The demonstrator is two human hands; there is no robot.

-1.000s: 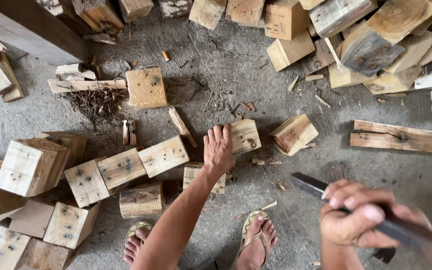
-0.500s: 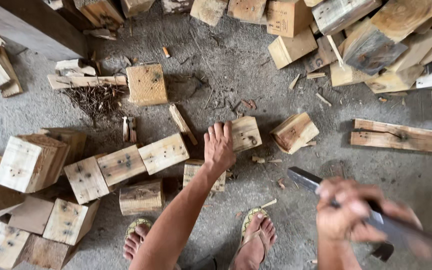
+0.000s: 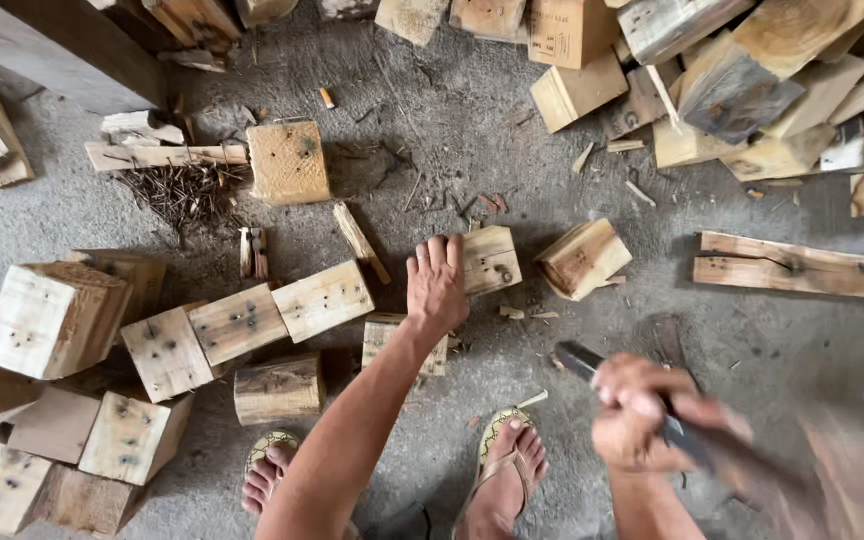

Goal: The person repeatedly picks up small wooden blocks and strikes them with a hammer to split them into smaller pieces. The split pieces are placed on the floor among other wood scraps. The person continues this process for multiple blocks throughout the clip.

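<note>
Reaching forward over the concrete floor (image 3: 432, 130), the left hand (image 3: 437, 285) lies palm down with its fingers flat and together, released rather than clenched; the fingertips rest on, or just at, the left edge of a small pale wood block (image 3: 492, 259), and the heel of the hand sits over a second block (image 3: 392, 340) partly hidden under the wrist. The right hand (image 3: 642, 415) is clenched around the handle of a dark tool (image 3: 592, 362), whose end pokes out to the upper left of the fist; the rest runs off to the lower right in heavy blur, so it may be a hatchet or a hammer, cannot tell which. The pale wood block lies near the centre of the floor, just beside an angled chunk (image 3: 582, 258) to its right. Left of the hand, three nailed blocks lie in a row touching one another, the nearest one (image 3: 322, 300) just beside the thumb side. A larger square block (image 3: 287, 160) stands further up, with a pile of bent nails (image 3: 182, 190) beside it and a thin slat (image 3: 162, 155) along the pile's top. A long plank (image 3: 802, 268) lies at right, well apart from both hands. Heaped offcuts (image 3: 732, 90) fill the upper right. Two feet in sandals (image 3: 507, 465) show at the bottom edge.
</note>
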